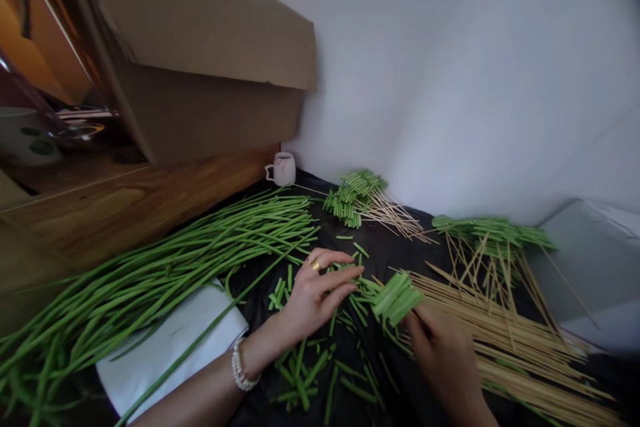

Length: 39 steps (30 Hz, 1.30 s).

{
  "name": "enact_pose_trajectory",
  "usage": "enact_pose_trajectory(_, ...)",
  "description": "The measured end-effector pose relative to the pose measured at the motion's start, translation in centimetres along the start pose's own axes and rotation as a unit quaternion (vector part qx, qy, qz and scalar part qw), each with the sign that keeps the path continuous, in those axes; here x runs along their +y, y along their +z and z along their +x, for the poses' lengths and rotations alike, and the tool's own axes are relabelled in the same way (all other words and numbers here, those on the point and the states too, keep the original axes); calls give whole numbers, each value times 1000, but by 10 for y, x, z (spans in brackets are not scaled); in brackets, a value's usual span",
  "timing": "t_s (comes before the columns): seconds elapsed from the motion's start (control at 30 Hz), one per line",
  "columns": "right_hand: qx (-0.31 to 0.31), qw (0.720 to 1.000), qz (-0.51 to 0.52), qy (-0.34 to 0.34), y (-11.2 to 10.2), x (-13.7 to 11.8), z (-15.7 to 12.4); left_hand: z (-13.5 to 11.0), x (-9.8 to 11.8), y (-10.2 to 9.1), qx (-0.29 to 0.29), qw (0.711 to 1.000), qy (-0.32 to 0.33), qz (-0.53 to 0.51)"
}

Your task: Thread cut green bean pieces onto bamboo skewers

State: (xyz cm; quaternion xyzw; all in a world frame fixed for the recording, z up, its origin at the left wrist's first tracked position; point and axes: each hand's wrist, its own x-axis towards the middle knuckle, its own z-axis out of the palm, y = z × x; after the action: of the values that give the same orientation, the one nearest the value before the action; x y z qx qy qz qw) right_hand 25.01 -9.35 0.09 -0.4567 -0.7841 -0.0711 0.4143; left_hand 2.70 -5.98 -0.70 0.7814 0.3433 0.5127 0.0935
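Note:
My right hand [443, 353] is closed around a skewer, most of it hidden by the fingers. Cut green stalk pieces [399, 298] sit side by side across it. My left hand [320, 287], wearing a gold ring and a beaded bracelet, reaches over the loose cut pieces [305, 373] with its fingers stretched and apart. I see nothing clearly held in it; its fingertips are close to the skewered pieces. Long uncut green stalks [200, 253] lie in a heap to the left, partly over a white sheet [175, 347].
Bare wooden skewers [520, 340] lie in a spread at the right. Filled skewers are piled at the back [357, 193] and back right [500, 233]. A white mug [284, 169] stands in the far corner, below a cardboard box [210, 33]. A grey-white box [590, 260] borders the right side.

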Motion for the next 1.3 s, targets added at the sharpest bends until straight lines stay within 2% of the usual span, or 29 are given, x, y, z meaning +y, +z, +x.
enact_pose_trajectory(0.1, 48, 996, -48, -64, 2, -6, -4, -3, -1, -1, -25, 996, 52, 62)
enact_pose_trajectory(0.23, 54, 989, -90, -105, 8, -10, -11, -4, -2, 0, -43, 988, 84, 124)
enact_pose_trajectory(0.47, 59, 977, -159, -130, 14, -12, -13, -2, 2, -1, -90, 981, 85, 149)
enact_pose_trajectory(0.7, 61, 971, -157, -167, 17, -20, -9, -5, 3, 8, -101, 976, 81, 174)
enact_pose_trajectory(0.77, 56, 972, -150, -173, 19, -23, -10, -5, 2, 10, -99, 980, 69, 159)
enact_pose_trajectory(0.83, 54, 972, -141, -181, 21, -24, -12, -3, -2, 9, -80, 990, 30, 109)
enact_pose_trajectory(0.9, 57, 972, -135, -186, 22, -23, -14, 2, -8, 4, -32, 997, -54, 36)
enact_pose_trajectory(0.97, 65, 973, -134, -178, 23, -19, -16, 8, -16, -3, 31, 984, -176, -17)
enact_pose_trajectory(1.0, 67, 974, -138, -168, 23, -16, -17, 10, -19, -7, 44, 977, -207, -35)
enact_pose_trajectory(1.07, 69, 974, -149, -155, 24, -11, -19, 11, -23, -9, 26, 976, -210, -45)
enact_pose_trajectory(1.17, 62, 971, -161, -168, 26, -3, -22, 6, -28, -2, -39, 988, -150, -22)
enact_pose_trajectory(1.23, 59, 969, -169, -171, 29, 2, -24, 2, -30, 2, -43, 990, -135, 6)
enact_pose_trajectory(1.3, 55, 966, -180, -177, 31, 7, -27, 1, -32, 2, -46, 987, -151, 35)
